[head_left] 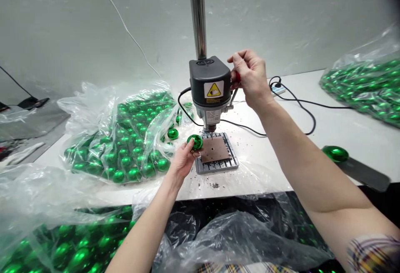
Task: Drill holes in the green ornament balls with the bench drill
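My left hand (184,158) is closed round a shiny green bauble (195,142), held at the left edge of the drill press base. My right hand (251,75) is raised beside the motor head of the bench drill press (200,71), its fingers curled on the red-knobbed feed lever (238,76). Below the chuck (211,128), a brown board (215,150) with a small dark hole lies on the grey slotted base (218,168). Dark shavings are scattered over the base and around it.
A clear bag of green baubles (125,160) lies left of the press, with a loose bauble (173,133) near its mouth. Another filled bag (365,83) stands at right. A bauble (336,154) rests by a dark flat object (364,175). Black cable (300,100) crosses the white table (268,160).
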